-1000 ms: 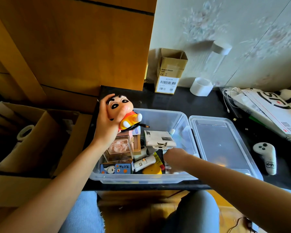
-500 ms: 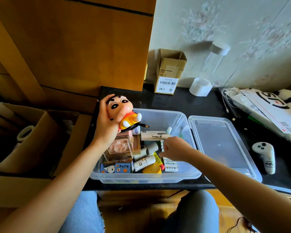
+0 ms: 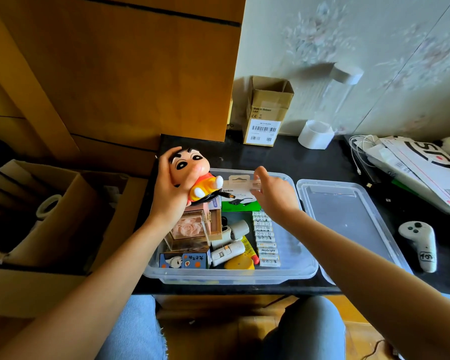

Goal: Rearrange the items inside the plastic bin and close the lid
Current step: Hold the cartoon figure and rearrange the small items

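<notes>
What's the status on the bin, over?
Left hand grips cartoon figure above bin. Right hand pinches Belkin package upright at back. Lid off, lying beside bin.

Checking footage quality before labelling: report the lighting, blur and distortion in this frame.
Head view: daylight washes out the wall and the clear bottle; the cabinet side is dim. Wide-angle bending curves the frame edges. Right hand is slightly motion-soft; left hand, figurine and bin read sharp.
</notes>
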`<move>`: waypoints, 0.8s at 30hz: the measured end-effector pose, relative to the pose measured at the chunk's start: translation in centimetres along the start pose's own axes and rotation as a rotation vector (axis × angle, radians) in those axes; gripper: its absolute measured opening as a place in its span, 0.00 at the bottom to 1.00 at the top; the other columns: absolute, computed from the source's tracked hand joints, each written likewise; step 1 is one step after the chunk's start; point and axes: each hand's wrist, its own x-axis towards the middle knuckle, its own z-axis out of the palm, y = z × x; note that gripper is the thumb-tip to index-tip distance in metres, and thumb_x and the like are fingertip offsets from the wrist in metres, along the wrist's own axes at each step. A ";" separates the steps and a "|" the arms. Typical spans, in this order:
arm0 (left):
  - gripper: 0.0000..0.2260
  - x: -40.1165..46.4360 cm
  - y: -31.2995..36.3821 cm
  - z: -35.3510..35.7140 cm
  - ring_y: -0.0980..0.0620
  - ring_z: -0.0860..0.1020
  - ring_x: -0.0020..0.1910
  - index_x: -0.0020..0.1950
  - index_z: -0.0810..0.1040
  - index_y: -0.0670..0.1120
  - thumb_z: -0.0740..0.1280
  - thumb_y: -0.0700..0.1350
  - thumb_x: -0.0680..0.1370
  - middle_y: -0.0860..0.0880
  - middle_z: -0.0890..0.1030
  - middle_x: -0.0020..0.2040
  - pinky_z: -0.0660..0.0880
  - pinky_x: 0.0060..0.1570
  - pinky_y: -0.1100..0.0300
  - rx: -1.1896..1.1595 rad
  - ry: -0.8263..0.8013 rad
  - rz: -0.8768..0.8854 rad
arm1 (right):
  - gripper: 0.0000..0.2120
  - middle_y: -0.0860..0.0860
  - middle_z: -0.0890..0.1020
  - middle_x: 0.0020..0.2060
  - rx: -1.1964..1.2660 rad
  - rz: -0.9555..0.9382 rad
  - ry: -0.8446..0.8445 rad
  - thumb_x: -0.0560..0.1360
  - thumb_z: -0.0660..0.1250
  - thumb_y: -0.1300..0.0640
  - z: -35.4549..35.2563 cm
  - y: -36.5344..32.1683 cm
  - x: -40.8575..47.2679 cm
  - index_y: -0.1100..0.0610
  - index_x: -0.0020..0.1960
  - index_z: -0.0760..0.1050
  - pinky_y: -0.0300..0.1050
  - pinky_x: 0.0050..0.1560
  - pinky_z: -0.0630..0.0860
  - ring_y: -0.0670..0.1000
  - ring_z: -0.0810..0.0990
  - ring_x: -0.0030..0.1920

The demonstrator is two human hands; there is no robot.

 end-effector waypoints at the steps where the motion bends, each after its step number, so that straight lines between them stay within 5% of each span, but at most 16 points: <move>1: 0.24 0.0 0.0 0.0 0.65 0.77 0.51 0.65 0.67 0.54 0.69 0.54 0.71 0.54 0.75 0.58 0.74 0.42 0.72 0.003 0.001 -0.001 | 0.14 0.55 0.83 0.42 -0.021 -0.014 0.004 0.76 0.65 0.53 0.0 0.2 0.3 0.57 0.58 0.67 0.44 0.33 0.69 0.59 0.79 0.38; 7: 0.27 -0.1 0.1 0.0 0.63 0.77 0.52 0.64 0.67 0.55 0.69 0.60 0.67 0.53 0.75 0.59 0.75 0.44 0.71 -0.011 -0.011 0.001 | 0.11 0.53 0.84 0.45 -0.071 -0.038 -0.044 0.75 0.67 0.50 0.2 1.6 1.2 0.51 0.55 0.76 0.41 0.42 0.68 0.57 0.80 0.47; 18: 0.23 -0.1 0.0 0.1 0.64 0.78 0.51 0.64 0.67 0.54 0.69 0.53 0.71 0.56 0.75 0.57 0.75 0.42 0.70 -0.022 -0.008 -0.001 | 0.16 0.51 0.83 0.38 -0.167 -0.210 0.055 0.75 0.65 0.48 0.7 1.4 0.6 0.54 0.60 0.69 0.43 0.33 0.69 0.57 0.80 0.36; 24: 0.24 -0.2 0.2 0.1 0.63 0.78 0.52 0.65 0.67 0.53 0.69 0.53 0.71 0.55 0.75 0.58 0.75 0.42 0.70 -0.035 -0.005 -0.007 | 0.22 0.55 0.79 0.50 -0.191 -0.597 0.138 0.66 0.75 0.61 0.4 -1.5 1.0 0.54 0.59 0.77 0.47 0.35 0.75 0.57 0.78 0.47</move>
